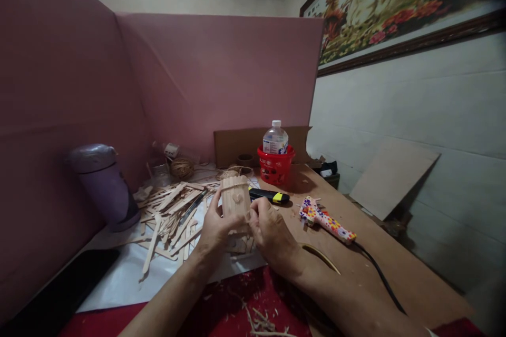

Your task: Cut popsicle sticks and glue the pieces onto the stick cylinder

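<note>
A small barrel-shaped piece built of wooden craft sticks [233, 208] stands upright in my left hand [214, 227], whose fingers wrap its left side while the thumb lies across the front. Near its top runs a band of twine [234, 185], and a small pale patch sits on the front. My right hand [272, 229] is closed in a pinch against the lower right edge of the piece. What lies between those fingertips is too small to make out. Just behind the right hand is a black and yellow utility knife [272, 196].
Loose craft sticks [174, 216] are heaped at left, with a twine ball [182, 167] behind them. A purple tumbler [105, 187] stands far left. A red bucket [275, 167] holds a plastic bottle [275, 139]. At right lies a flowered glue gun [326, 221] with a black cord [381, 276].
</note>
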`<state>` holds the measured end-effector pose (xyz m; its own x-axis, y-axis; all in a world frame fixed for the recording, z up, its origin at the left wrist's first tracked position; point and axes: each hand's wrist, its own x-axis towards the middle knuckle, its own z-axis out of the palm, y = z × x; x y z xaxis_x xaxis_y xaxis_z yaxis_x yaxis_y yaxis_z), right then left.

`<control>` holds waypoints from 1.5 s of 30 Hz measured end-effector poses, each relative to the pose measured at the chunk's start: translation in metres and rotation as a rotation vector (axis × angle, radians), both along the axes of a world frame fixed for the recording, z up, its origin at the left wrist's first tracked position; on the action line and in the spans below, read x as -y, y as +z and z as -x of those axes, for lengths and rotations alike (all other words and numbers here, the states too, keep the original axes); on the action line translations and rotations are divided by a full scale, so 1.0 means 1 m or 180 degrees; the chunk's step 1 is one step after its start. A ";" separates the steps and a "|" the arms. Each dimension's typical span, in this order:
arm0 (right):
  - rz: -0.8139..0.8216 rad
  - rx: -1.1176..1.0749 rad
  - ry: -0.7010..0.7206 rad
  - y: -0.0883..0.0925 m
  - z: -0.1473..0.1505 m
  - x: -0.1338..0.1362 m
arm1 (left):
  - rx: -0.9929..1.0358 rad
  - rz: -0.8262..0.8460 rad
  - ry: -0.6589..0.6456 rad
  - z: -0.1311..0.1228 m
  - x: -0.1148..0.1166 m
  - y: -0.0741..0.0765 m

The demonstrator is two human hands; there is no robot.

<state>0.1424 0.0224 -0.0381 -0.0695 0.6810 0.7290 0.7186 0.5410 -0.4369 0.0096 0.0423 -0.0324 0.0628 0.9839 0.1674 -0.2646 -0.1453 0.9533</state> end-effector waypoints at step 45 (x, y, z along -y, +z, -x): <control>0.0181 -0.0203 0.0723 0.014 -0.006 0.008 | 0.0244 -0.0099 -0.0665 0.006 0.004 0.010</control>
